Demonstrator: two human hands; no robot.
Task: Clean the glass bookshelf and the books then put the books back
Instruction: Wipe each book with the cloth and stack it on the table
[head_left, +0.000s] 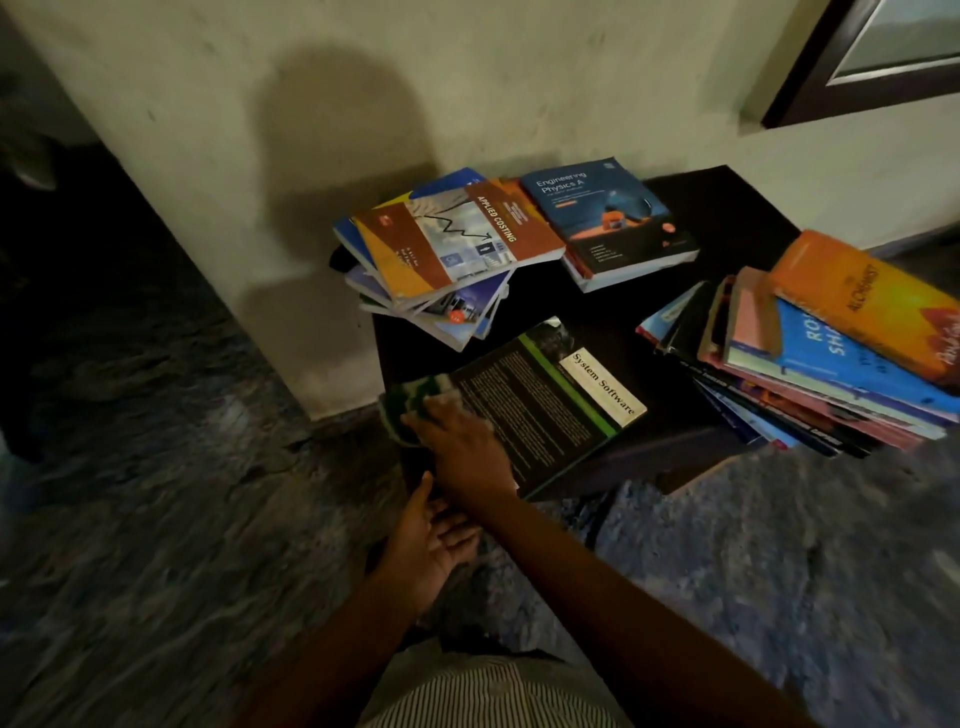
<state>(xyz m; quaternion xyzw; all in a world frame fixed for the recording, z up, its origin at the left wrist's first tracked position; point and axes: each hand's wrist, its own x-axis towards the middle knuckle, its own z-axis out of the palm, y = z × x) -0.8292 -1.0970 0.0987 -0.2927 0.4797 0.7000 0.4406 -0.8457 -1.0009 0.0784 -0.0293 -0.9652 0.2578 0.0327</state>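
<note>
A dark "System Software" book (545, 400) lies face down on the near left part of the low dark table (727, 218). My right hand (460, 447) lies flat on a green and white cloth (415, 397) and presses it onto the book's left end. Below it, my left hand (431, 540) is palm up with its fingers fairly straight, the thumb reaching up to the book's near corner. A fanned pile topped by "Applied Costing" (447, 244) sits at the back left, and "Engineering Physics" (608, 218) lies on another book behind. A tall slanted stack (831, 353) fills the right side.
A pale wall (467, 78) rises right behind the table, with a dark-framed window (852, 62) at the upper right. Mottled stone floor (182, 493) surrounds the table at left and front. The room is dim, and the far left is in deep shadow.
</note>
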